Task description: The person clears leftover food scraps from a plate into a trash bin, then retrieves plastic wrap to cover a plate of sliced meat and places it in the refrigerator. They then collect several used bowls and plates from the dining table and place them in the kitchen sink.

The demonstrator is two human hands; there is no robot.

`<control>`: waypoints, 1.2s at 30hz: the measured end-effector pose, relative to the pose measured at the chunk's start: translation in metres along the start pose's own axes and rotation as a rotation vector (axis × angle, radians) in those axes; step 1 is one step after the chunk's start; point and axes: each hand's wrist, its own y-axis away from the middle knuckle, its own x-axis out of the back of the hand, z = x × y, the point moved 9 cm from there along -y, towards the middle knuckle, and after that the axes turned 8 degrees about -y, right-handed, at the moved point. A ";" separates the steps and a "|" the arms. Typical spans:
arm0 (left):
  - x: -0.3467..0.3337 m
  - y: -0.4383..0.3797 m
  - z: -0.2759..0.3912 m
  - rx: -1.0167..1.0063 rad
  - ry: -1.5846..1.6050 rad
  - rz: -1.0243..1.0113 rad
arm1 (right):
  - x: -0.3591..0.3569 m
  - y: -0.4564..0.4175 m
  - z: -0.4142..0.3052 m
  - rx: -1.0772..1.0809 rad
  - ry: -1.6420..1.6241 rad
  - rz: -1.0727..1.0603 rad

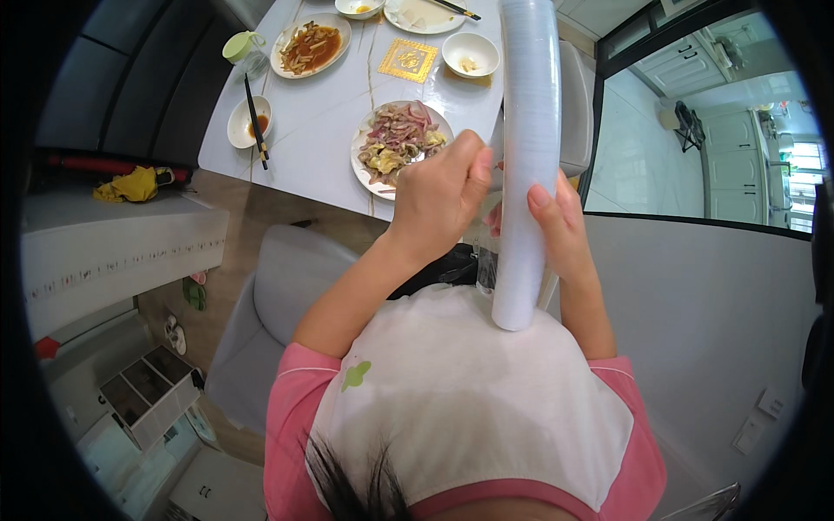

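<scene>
A long roll of clear plastic wrap [531, 130] stands nearly upright before my chest, its lower end against my white shirt front. My right hand [560, 221] grips the lower half of the roll, thumb across the front and fingers behind. Just left of the roll, my left hand [443, 195] is closed in a fist, thumb pressed on the forefinger. Any film pinched in it is too clear to make out. Beyond that fist, a plate of sliced meat, onion and egg [391, 153] sits at the near table edge, partly hidden by the hand.
The white marble-patterned table [313, 143] also bears a plate of saucy strips [309, 47], a small bowl [241, 124] with black chopsticks [255, 124] across it, a gold coaster [408, 60] and a white bowl [470, 55]. A grey chair [287, 293] stands at my left.
</scene>
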 end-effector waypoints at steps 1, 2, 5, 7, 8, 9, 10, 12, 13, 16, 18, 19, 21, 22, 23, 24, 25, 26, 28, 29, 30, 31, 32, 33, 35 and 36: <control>-0.001 0.000 -0.003 0.025 0.013 -0.006 | -0.001 0.000 -0.001 0.004 0.008 -0.010; 0.000 0.000 -0.005 0.043 0.024 0.004 | -0.001 0.000 -0.001 0.007 0.013 -0.013; 0.001 -0.004 -0.005 0.017 0.124 -0.005 | -0.001 0.000 -0.001 0.008 0.035 -0.010; 0.003 -0.009 -0.003 -0.018 0.154 -0.005 | -0.002 0.000 0.002 0.004 0.060 -0.018; 0.003 -0.012 -0.002 -0.030 0.141 0.002 | -0.002 0.000 0.003 0.002 0.076 -0.025; 0.004 -0.014 0.000 -0.045 0.128 0.008 | -0.002 0.000 0.004 0.001 0.092 -0.030; 0.005 -0.016 0.003 -0.078 0.127 0.025 | -0.001 0.000 0.004 0.005 0.082 -0.021; 0.007 -0.019 0.009 -0.152 0.122 0.050 | 0.001 0.000 0.005 0.008 0.066 -0.012; 0.008 -0.020 0.005 -0.117 0.090 0.063 | 0.001 0.000 0.006 -0.001 0.030 -0.023; 0.010 -0.021 -0.003 -0.041 0.008 0.083 | -0.001 0.001 0.010 -0.032 -0.053 -0.072; 0.012 -0.020 -0.007 -0.010 0.000 0.082 | -0.001 0.000 0.011 -0.031 -0.078 -0.078; 0.015 -0.020 -0.007 -0.005 -0.020 0.091 | 0.000 0.000 0.013 -0.050 -0.063 -0.068; 0.016 -0.021 -0.008 -0.001 -0.048 0.058 | 0.002 0.000 0.018 -0.087 -0.034 -0.053; 0.017 -0.022 -0.006 -0.015 -0.001 0.061 | 0.001 -0.001 0.017 -0.072 -0.011 -0.060; 0.019 -0.025 -0.005 -0.028 0.047 0.063 | 0.000 -0.001 0.016 -0.058 0.011 -0.067; 0.021 -0.027 -0.004 -0.042 0.095 0.066 | -0.001 -0.002 0.015 -0.045 0.034 -0.079; 0.021 -0.029 -0.002 -0.072 0.088 0.059 | -0.001 -0.002 0.016 -0.046 0.034 -0.072; 0.022 -0.032 0.000 -0.103 0.081 0.052 | -0.001 -0.002 0.016 -0.048 0.034 -0.069; 0.023 -0.034 -0.001 -0.139 0.025 0.051 | -0.002 -0.003 0.015 -0.045 0.015 -0.073; 0.024 -0.035 -0.003 -0.142 -0.026 0.058 | -0.004 -0.003 0.014 -0.041 -0.005 -0.082; 0.026 -0.034 -0.005 -0.132 -0.081 0.094 | -0.005 -0.002 0.014 -0.037 -0.026 -0.090; 0.025 -0.034 -0.010 -0.101 -0.072 0.086 | -0.003 -0.002 0.014 -0.040 0.005 -0.063; 0.026 -0.033 -0.015 -0.058 -0.066 0.107 | 0.000 -0.003 0.014 -0.043 0.037 -0.035; 0.024 -0.032 -0.020 -0.011 -0.056 0.103 | 0.000 -0.002 0.015 -0.045 0.072 -0.033; 0.022 -0.031 -0.027 0.047 -0.022 0.083 | -0.001 -0.004 0.019 -0.079 0.010 -0.058; 0.018 -0.031 -0.032 0.101 -0.012 0.043 | -0.003 -0.004 0.021 -0.096 -0.019 -0.086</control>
